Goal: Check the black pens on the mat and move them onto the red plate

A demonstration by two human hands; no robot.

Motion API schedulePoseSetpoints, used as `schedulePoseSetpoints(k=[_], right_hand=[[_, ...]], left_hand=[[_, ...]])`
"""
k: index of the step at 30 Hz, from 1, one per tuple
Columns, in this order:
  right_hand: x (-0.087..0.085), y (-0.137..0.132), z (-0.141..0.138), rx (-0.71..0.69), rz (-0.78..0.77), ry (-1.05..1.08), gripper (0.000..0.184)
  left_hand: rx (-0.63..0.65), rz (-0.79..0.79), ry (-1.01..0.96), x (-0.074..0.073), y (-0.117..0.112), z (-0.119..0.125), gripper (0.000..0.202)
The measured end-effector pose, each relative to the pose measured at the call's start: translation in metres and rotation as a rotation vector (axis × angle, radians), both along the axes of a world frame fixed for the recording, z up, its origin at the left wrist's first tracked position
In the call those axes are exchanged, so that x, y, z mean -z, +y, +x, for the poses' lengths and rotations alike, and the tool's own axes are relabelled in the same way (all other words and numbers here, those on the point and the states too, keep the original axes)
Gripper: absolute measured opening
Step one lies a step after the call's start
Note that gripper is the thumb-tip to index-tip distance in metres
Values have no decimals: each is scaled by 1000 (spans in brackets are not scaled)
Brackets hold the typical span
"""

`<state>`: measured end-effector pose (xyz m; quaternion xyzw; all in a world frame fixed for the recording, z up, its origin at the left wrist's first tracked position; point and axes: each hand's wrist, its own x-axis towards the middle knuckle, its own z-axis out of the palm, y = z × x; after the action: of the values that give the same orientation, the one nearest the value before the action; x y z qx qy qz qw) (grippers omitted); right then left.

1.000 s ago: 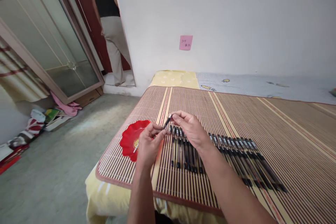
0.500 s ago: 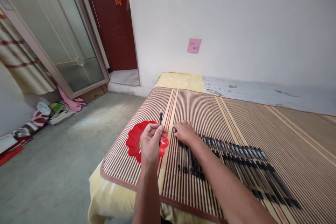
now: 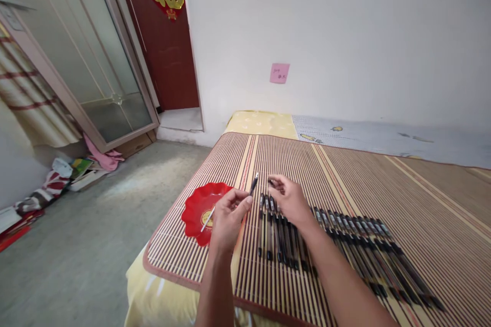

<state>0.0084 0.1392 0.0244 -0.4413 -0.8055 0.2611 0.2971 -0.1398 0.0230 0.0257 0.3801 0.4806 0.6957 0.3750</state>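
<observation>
My left hand (image 3: 229, 216) is closed round a black pen (image 3: 253, 184), whose tip points up and to the right. My right hand (image 3: 289, 199) hovers just right of that tip, with thumb and finger pinched on a small dark piece that I cannot make out. Below both hands a long row of several black pens (image 3: 345, 240) lies side by side on the striped bamboo mat (image 3: 383, 184). A red scalloped plate (image 3: 195, 204) sits on the mat left of my left hand, and a thin white stick lies in it.
The mat covers a bed with a yellow sheet (image 3: 257, 122) against a white wall bearing a pink note (image 3: 279, 73). The bed's left edge drops to a grey floor (image 3: 84, 245). Clothes and books lie by a glass cabinet (image 3: 76, 61) at left. A dark red door (image 3: 164, 46) stands behind.
My right hand has risen from the pen row and come beside the pen's tip. My left hand has tilted the pen from upright toward the right. The person in the doorway is gone.
</observation>
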Motion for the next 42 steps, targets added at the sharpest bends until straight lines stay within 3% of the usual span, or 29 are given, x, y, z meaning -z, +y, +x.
schedulePoseSetpoints(k=[2,6,8,11,14,23,30,37,42], right_hand=[[-1,-12,38,32,-157,383,31],[-6,-43,101,187,-262,759,32],[-13,-54,117,249,-244,940,28],[-27,-59,123,227,-216,1092,22],[-35,-57,121,165,-186,1090,17],[-31,-53,124,29,-253,900,20],[-32,-54,126,139,-195,983,22],[-36,-57,121,-15,-321,804,22],[-35,-59,119,-41,-353,739,20]], left_hand=[[47,-13,72,-2,0,6,20],[174,-33,212,-3,3,26,18],[255,-41,264,-2,4,37,19],[349,-60,313,0,7,50,19],[385,-91,359,1,9,58,19],[436,-114,330,-1,12,72,18],[447,-104,320,2,11,71,19],[465,-85,344,-3,10,72,17],[506,-73,291,-3,10,74,18]])
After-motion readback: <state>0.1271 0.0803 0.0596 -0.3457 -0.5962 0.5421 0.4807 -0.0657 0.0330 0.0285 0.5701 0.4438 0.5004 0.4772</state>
